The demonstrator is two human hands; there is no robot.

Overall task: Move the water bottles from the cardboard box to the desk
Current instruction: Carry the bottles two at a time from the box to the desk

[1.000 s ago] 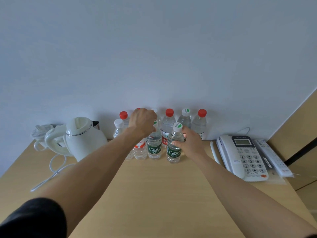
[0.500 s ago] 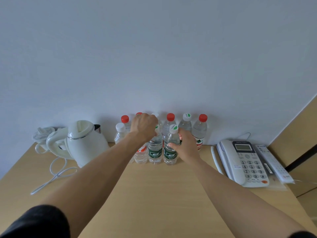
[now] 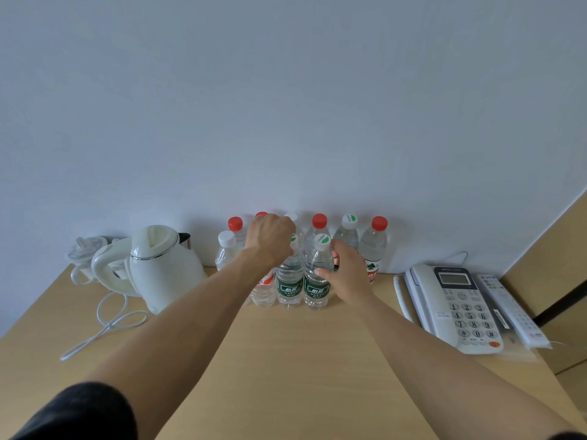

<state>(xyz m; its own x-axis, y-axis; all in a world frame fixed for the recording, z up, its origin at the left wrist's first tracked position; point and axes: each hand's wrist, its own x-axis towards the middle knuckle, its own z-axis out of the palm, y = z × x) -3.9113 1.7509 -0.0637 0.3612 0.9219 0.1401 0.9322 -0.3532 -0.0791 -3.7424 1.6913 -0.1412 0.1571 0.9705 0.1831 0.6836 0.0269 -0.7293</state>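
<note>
Placement step: right hand (image 3: 344,274) holds green-labelled bottle (image 3: 317,281) upright on desk (image 3: 286,360); left hand (image 3: 270,239) grips neighbouring bottle (image 3: 289,281); release next.

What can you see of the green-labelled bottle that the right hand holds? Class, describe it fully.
The green-labelled bottle is clear plastic with a white cap bearing a green mark and a dark green band with white print low on its body. It stands upright on the desk, rightmost in the front row, close beside a matching bottle. The right hand has its grip around the upper body from the right.
</note>
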